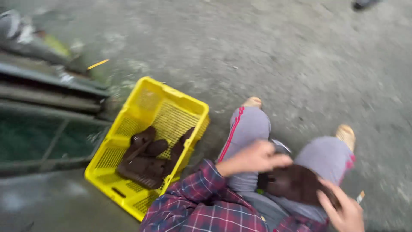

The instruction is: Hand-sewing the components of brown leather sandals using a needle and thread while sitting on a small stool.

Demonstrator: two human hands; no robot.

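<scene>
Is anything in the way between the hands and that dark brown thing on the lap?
Nothing visible is. Both the left hand and the right hand already touch the dark brown piece on the lap. The yellow crate sits off to the left.

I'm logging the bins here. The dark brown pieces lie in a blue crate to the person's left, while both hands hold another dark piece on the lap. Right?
Not quite: the head view shows the crate is yellow, not blue. The rest holds: dark brown pieces lie inside, and left hand and right hand hold another dark piece.

Rough outdoor concrete, flat grey daylight

The concrete floor point(266, 56) is stained and patchy pretty much everywhere. A dark green metal frame point(43, 111) runs along the left edge, with a small yellow stick point(98, 64) lying near it.
</scene>
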